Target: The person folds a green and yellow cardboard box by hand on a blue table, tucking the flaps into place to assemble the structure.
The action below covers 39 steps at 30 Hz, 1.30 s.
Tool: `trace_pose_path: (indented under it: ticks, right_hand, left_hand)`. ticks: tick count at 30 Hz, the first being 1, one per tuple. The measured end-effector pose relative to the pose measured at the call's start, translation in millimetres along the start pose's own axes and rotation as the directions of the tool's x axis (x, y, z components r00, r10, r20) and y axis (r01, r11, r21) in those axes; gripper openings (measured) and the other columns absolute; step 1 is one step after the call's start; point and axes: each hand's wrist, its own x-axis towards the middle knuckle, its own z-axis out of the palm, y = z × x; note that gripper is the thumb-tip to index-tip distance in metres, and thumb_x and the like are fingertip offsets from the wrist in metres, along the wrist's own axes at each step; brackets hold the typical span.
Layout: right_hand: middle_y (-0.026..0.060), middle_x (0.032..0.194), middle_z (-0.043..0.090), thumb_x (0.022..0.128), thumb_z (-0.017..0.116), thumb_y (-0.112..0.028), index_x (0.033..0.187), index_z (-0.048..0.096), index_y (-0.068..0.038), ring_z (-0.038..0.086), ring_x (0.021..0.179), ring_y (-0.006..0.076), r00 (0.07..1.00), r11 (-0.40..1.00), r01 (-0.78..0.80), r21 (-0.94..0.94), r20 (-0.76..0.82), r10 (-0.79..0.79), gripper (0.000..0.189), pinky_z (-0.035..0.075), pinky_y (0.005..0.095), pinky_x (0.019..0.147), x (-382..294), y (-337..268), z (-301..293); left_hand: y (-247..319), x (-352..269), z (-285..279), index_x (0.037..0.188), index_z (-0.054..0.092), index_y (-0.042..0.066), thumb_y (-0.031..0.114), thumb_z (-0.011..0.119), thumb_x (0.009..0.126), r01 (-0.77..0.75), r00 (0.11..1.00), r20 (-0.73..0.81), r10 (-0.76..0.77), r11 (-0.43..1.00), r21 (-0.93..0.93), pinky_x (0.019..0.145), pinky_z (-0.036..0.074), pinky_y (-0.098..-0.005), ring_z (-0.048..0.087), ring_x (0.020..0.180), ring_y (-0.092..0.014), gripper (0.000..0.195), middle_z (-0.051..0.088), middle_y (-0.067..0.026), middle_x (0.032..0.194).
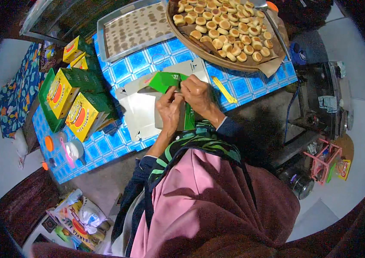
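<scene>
Both hands are at a partly folded green and white cardboard box in front of me on the table. My left hand pinches its edge near the middle, fingertips close to the green flap. My right hand is curled on the right side of the same box, its fingers bent over the edge. White inner faces of flat cardboard spread out under and left of the hands. Above right, a round woven tray holds many small browned round pastries.
Yellow and green printed boxes stand at the left, some on a green tray. A plastic tray with stained paper lies at the back. A yellow tool rests right of the hands. Lidded jars sit near the left corner.
</scene>
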Motion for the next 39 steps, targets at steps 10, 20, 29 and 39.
trace_pose_path:
  ticks: [10,20,29,39]
  right_hand:
    - [0.0120,0.078,0.060,0.077,0.065,-0.002,0.083,0.065,0.001,0.062,0.067,0.0270,0.849,0.737,-0.437,0.515,-0.032,0.527,0.006,0.049,0.0347,0.058,-9.7,-3.4,17.5]
    - [0.0125,0.080,0.059,0.080,0.063,-0.002,0.088,0.064,0.002,0.062,0.065,0.0275,0.973,0.963,-0.215,0.161,-0.052,0.226,0.009,0.048,0.0363,0.051,-0.7,-7.1,4.2]
    - [0.0132,0.080,0.055,0.079,0.061,-0.001,0.090,0.060,0.001,0.061,0.065,0.0308,0.968,0.960,-0.243,0.142,-0.030,0.249,0.011,0.049,0.0395,0.052,2.8,-1.2,6.7]
    - [0.0107,0.075,0.049,0.075,0.061,-0.003,0.078,0.054,-0.004,0.058,0.063,0.0283,0.989,0.986,-0.146,0.080,-0.016,0.148,0.007,0.048,0.0382,0.051,15.4,-16.9,-9.9]
  left_hand:
    - [-40.2,41.2,-2.3,0.090,0.065,-0.001,0.006,0.057,0.082,0.231,0.971,0.121,-0.204,0.928,-0.293,0.061,0.039,-0.0244,0.051,0.067,-0.009,0.013,0.061,-0.0028,0.078]
    - [-55.0,41.7,-4.3,0.088,0.065,0.000,0.000,0.063,0.080,0.209,0.975,0.144,-0.171,0.926,-0.315,0.067,0.045,-0.0253,0.057,0.071,-0.010,0.009,0.065,-0.0027,0.085]
    - [-52.8,41.8,-10.4,0.093,0.066,-0.003,0.005,0.066,0.083,0.177,0.972,0.220,-0.078,0.859,-0.480,0.070,0.050,-0.0266,0.060,0.076,-0.011,0.013,0.066,-0.0050,0.088]
    - [-29.2,24.5,-3.4,0.091,0.066,-0.006,0.004,0.069,0.078,0.078,0.995,-0.030,-0.091,0.949,-0.305,0.069,0.052,-0.0270,0.060,0.073,-0.013,0.017,0.066,-0.0077,0.086]
